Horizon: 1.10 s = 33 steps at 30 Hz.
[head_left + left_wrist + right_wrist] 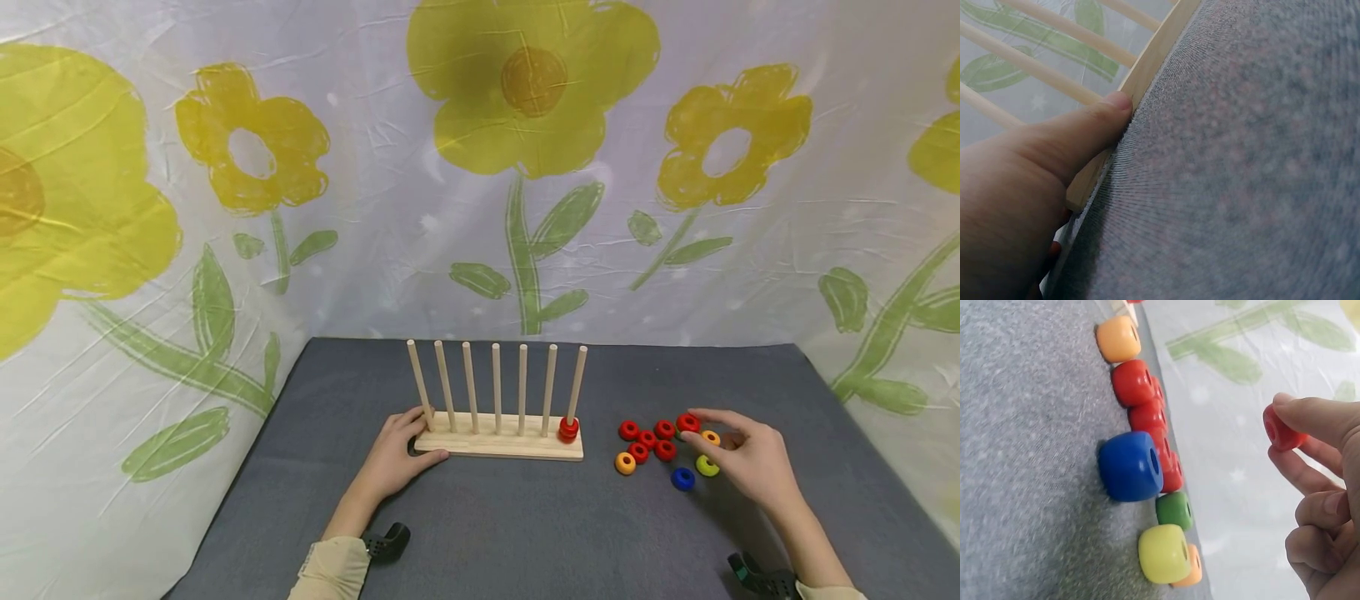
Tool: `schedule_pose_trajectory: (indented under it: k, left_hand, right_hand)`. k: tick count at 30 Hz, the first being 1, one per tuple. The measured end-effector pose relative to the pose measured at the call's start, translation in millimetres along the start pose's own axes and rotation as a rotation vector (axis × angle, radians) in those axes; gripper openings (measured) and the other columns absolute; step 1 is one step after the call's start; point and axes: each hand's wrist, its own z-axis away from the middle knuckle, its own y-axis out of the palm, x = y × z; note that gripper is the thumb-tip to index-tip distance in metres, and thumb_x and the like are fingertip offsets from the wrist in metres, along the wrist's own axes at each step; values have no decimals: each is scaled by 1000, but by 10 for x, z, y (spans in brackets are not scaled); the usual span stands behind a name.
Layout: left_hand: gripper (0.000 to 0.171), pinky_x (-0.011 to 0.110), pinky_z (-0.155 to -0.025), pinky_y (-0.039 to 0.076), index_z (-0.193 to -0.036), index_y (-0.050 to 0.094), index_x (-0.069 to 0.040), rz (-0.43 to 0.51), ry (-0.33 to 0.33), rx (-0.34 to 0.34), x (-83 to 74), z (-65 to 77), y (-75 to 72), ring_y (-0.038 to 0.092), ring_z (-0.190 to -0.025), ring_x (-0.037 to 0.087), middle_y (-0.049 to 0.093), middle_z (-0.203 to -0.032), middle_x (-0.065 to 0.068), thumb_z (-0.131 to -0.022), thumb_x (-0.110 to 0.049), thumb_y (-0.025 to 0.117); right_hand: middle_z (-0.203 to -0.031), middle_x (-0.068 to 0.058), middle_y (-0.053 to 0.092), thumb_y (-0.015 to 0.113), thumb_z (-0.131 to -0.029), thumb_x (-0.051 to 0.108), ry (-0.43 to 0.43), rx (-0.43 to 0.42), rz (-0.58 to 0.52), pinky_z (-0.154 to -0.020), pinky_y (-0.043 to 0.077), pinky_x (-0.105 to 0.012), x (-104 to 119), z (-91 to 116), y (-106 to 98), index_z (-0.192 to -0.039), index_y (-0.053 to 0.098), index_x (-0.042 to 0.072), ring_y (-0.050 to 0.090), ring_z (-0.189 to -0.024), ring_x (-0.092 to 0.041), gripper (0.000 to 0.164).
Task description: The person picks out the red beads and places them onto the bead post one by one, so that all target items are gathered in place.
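Observation:
My left hand (399,450) grips the left end of a wooden peg rack (495,447), with the thumb (1107,115) along its front edge and the other fingers at the end and behind. Several upright pegs stand on the rack. Red beads (568,431) sit low on the rightmost peg; their exact number is hard to make out. Over the loose beads at the right, my right hand (757,458) pinches a red bead (1282,430) between thumb and fingers. In the right wrist view this bead is held up off the table.
Several red beads (647,439) lie grouped right of the rack. Around them are an orange bead (626,463), a blue bead (682,479), a yellow-green bead (707,466), another orange bead (711,437) and a green bead (1174,510). A flowered cloth (375,208) hangs behind the grey table (510,525).

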Motion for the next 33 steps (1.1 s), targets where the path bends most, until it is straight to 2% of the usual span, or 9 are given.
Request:
schedule_pose_trajectory:
  k: [10,19,33]
  left_hand:
    - [72,61,-114,43,-149,63,-6,3,-17,18,-12,-15,-3,48,-140,40,52,-159,16,-90,-41,86]
    - [74,61,-112,44,-149,62,-6,-3,-22,18,-22,-11,-12,49,-138,39,52,-159,15,-90,-42,87]
    - [74,62,-114,42,-150,61,-6,3,-26,21,-27,-11,-18,48,-141,40,52,-159,16,-90,-42,86]
  right_hand:
    - [-49,10,30,90,-89,24,-32,-3,-40,-39,26,-27,92,-62,59,-121,80,17,24,-43,-3,34]
    - [-48,13,32,89,-89,22,-46,3,-64,-38,26,-27,144,-118,125,-120,80,14,27,-40,-7,33]
    - [-50,11,30,90,-87,15,-82,-21,-76,-39,25,-27,226,-177,201,-119,80,14,24,-43,-6,34]
